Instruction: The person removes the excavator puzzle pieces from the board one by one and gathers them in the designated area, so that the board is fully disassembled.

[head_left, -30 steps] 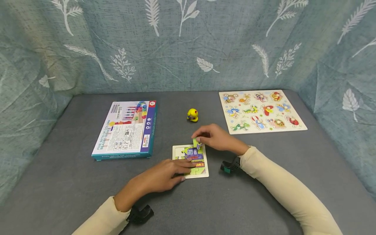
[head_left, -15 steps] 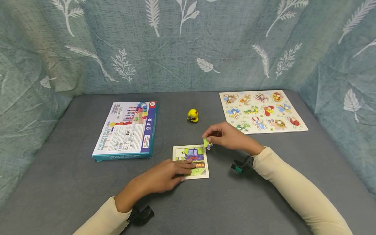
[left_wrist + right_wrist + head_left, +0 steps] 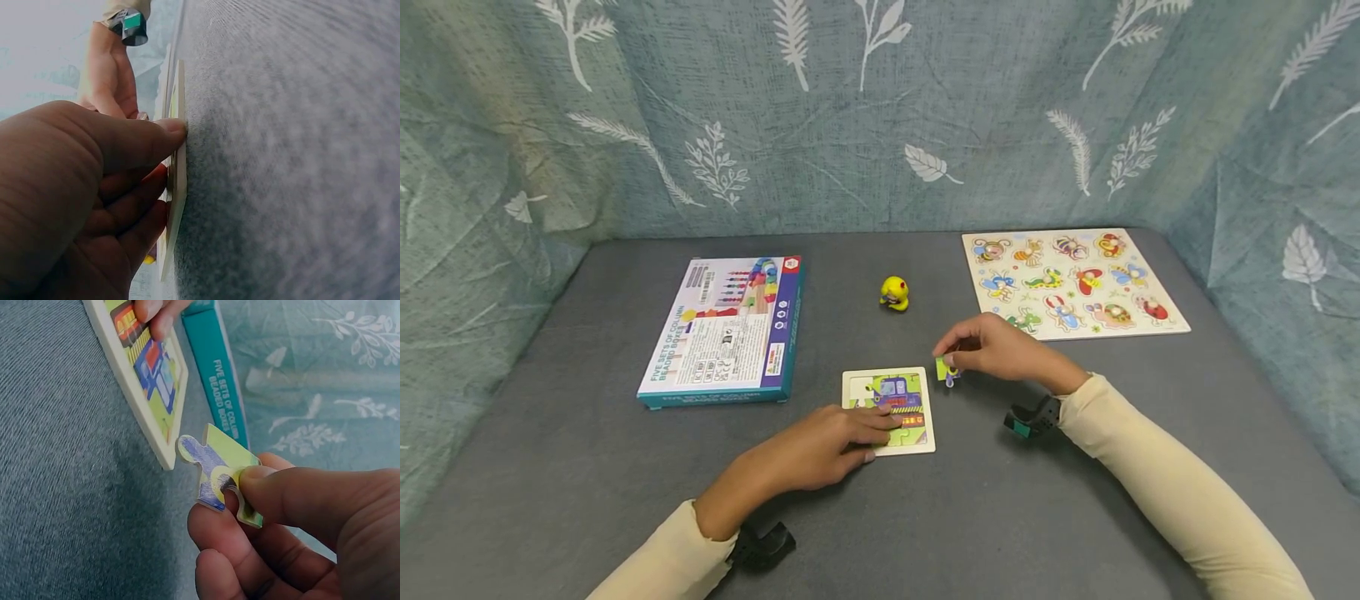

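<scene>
Far left, a box (image 3: 715,333) lies with its printed back face up; its long axis runs front to back, the far end leaning slightly right. The spine lettering faces the near side.

Next, the left hand (image 3: 823,450) reaches in from the near left. Its fingers are extended over the puzzle tray (image 3: 928,417) and rest on the printed face; in the left wrist view the thumb tip bears on the tray's edge. The tray lies flat and looks nearly square. The vehicle print stands with its cab toward the far side. A pale patch shows at the far-left corner.

Beyond the tray, a yellow toy (image 3: 894,293) sits on the tabletop (image 3: 587,467).

Just right of the tray's far-right corner, and apart from it in the head view, is the puzzle piece (image 3: 212,453). Its knob points toward the near side; its printed face is turned toward the right wrist camera. The body is roughly square, so a long axis cannot be told.

The right hand (image 3: 996,348) holds this piece in a narrow pinch of thumb and fingers.

Far right, an insect board (image 3: 1026,311) lies flat, long axis left to right.
</scene>
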`<state>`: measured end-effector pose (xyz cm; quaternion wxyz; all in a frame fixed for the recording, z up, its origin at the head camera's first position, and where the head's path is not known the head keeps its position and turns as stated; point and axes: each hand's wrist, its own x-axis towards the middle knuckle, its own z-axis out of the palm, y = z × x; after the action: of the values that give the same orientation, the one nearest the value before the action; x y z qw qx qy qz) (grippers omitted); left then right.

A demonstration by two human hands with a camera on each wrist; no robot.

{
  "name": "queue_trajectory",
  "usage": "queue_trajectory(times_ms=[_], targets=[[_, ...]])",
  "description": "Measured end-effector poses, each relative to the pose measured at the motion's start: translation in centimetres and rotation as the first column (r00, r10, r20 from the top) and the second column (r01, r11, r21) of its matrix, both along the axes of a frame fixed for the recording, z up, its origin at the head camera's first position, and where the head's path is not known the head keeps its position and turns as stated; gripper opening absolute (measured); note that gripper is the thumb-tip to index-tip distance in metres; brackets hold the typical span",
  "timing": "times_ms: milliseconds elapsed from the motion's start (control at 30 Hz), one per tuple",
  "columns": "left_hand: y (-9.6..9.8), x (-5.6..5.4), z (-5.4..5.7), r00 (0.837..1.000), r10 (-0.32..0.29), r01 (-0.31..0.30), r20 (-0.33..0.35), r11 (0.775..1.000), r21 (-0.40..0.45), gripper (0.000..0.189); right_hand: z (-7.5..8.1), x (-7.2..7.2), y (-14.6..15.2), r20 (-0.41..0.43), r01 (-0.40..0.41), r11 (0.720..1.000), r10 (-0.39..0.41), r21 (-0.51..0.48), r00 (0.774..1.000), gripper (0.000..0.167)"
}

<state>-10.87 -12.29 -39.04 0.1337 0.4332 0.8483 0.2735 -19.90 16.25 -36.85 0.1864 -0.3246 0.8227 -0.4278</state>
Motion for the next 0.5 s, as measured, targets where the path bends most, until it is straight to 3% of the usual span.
queue_trajectory(times_ms=[233,500], targets=[[-0.02,0.13,0.01,1.000,0.003,-0.003,-0.004,1.000,0.011,0.037,-0.17,-0.21,0.47,-0.005,-0.022,1.000,0.022,0.003,1.000,0.016],[0.00,0.01,-0.08,1.000,-0.002,0.002,0.005,1.000,-0.005,0.035,-0.09,-0.23,0.67,0.045,-0.029,0.999,0.027,0.042,0.999,0.015]])
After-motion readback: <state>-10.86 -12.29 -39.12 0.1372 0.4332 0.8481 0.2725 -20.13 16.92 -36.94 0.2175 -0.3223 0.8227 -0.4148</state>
